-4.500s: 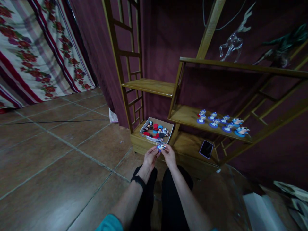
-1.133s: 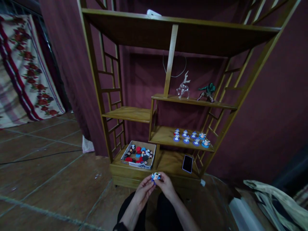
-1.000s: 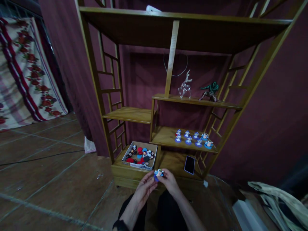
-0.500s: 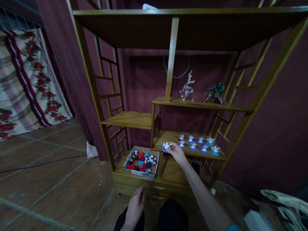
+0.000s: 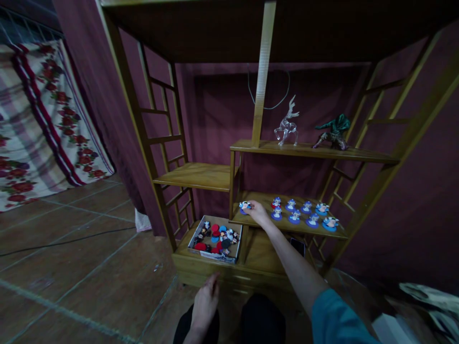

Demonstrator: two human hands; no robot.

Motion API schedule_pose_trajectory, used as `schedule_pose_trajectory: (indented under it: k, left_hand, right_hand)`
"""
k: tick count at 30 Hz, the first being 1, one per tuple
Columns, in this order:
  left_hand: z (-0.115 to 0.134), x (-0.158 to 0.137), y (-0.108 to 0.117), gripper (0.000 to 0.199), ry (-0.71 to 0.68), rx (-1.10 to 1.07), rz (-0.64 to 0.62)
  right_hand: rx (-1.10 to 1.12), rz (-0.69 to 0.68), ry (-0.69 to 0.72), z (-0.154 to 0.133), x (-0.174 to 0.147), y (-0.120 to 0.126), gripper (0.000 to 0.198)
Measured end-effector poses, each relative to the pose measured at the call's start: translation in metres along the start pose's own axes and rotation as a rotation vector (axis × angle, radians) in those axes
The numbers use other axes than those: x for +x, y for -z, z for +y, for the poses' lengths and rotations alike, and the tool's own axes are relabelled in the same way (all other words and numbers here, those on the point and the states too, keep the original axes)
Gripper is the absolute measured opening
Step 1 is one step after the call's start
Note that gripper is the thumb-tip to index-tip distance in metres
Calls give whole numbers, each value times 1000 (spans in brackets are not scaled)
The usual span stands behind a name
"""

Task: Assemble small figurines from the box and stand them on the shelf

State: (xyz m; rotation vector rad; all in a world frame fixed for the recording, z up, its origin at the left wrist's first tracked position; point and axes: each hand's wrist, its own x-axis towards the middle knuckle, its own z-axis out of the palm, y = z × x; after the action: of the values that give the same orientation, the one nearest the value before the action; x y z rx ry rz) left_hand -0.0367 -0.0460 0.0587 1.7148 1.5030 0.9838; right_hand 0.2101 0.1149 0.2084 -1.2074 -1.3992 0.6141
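My right hand (image 5: pixel 256 213) reaches over the left end of the lower right shelf, its fingers closed on a small figurine (image 5: pixel 245 206) with a round blue base. The figurine is upright, at or just above the board; contact is hard to tell. To its right, several similar figurines (image 5: pixel 294 216) stand in two rows on round bases, mostly purple and blue. My left hand (image 5: pixel 206 302) hangs low near my knee, fingers loosely extended, holding nothing visible. In front of it, a shallow cardboard box (image 5: pixel 214 256) holds more small figurines and red, blue and black discs.
A clear deer ornament (image 5: pixel 287 125) and a green-caped statuette (image 5: pixel 334 131) stand on the shelf above (image 5: pixel 304 150). A wooden post (image 5: pixel 263 71) rises beside the deer. Below the lower shelf lies a dark phone-like object (image 5: pixel 297 246). A cable (image 5: pixel 68 242) runs across the floor at left.
My right hand has carried the figurine slightly up and left, over the shelf's left end. The view has moved closer to the shelves. My left hand stays low.
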Motion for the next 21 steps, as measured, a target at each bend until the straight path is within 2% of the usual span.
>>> schedule_pose_trajectory:
  k: [8, 21]
  left_hand:
    - [-4, 5, 1, 34, 13, 101, -16]
    - [4, 4, 0, 30, 51, 63, -12]
  right_hand:
    - [-118, -42, -24, 8, 4, -5, 20]
    - [-126, -68, -7, 16, 6, -3, 20]
